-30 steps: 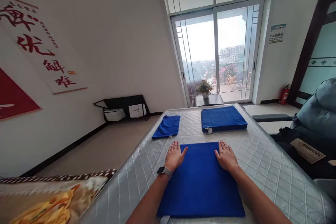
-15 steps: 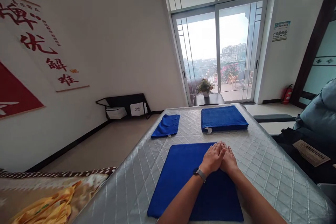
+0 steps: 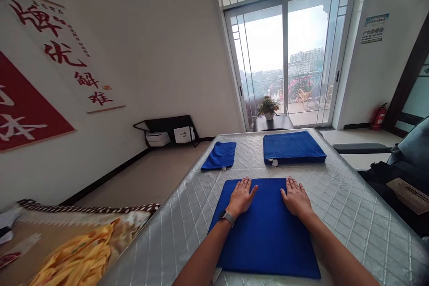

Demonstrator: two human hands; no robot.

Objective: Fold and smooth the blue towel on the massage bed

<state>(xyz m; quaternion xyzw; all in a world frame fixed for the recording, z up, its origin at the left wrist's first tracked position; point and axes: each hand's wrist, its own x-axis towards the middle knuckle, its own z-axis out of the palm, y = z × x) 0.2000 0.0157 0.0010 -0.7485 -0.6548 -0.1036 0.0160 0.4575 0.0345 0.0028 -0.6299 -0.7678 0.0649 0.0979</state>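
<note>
A blue cloth [image 3: 268,232], folded into a flat rectangle, lies in front of me on a quilted silver cover [image 3: 338,214]. My left hand [image 3: 241,196] rests flat on its far left part, thumb spread from the fingers, a watch on that wrist. At the far right edge of the same cloth, my right hand [image 3: 296,195] presses down with its fingers stretched out. Neither hand grips anything. Beyond them sit a small folded blue cloth [image 3: 219,155] on the left and a thicker stack of folded blue cloths [image 3: 293,146] on the right, each showing a white tag.
Yellow fabric [image 3: 80,254] lies on another surface at the lower left. A dark chair [image 3: 278,122] with a potted plant [image 3: 268,107] stands past the far edge. On the right are a dark seat with a cardboard piece [image 3: 409,194] and a red fire extinguisher [image 3: 380,116].
My hands were together at the cloth's far right corner. Now they are apart, the left one moved across to the far left side. The view has shifted slightly left.
</note>
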